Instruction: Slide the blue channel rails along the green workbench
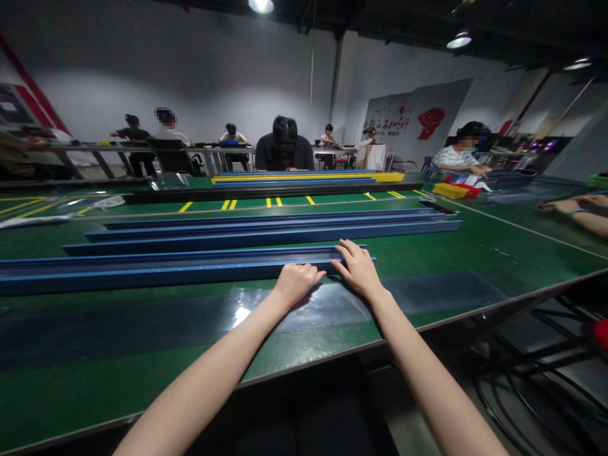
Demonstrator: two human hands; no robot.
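Observation:
A long blue channel strip (156,269) lies crosswise on the green table, its right end in front of me. Curled at its near edge is my left hand (297,282), closed on that edge with the thumb pointing right; its fingertips are hidden. My right hand (358,269) grips the strip close to its right end, fingers reaching over the top and thumb at the near side. Between the strip and the table's front edge lies a flat clear plastic sheet (432,291), partly under my wrists and forearms.
More blue channel strips (266,232) lie parallel beyond mine. A black strip (285,191) and yellow strips (308,178) lie farther back. A dark flat object (434,207) and a yellow tray (453,191) are at the right. A person (285,145) sits opposite; another person's hands (567,208) rest at right.

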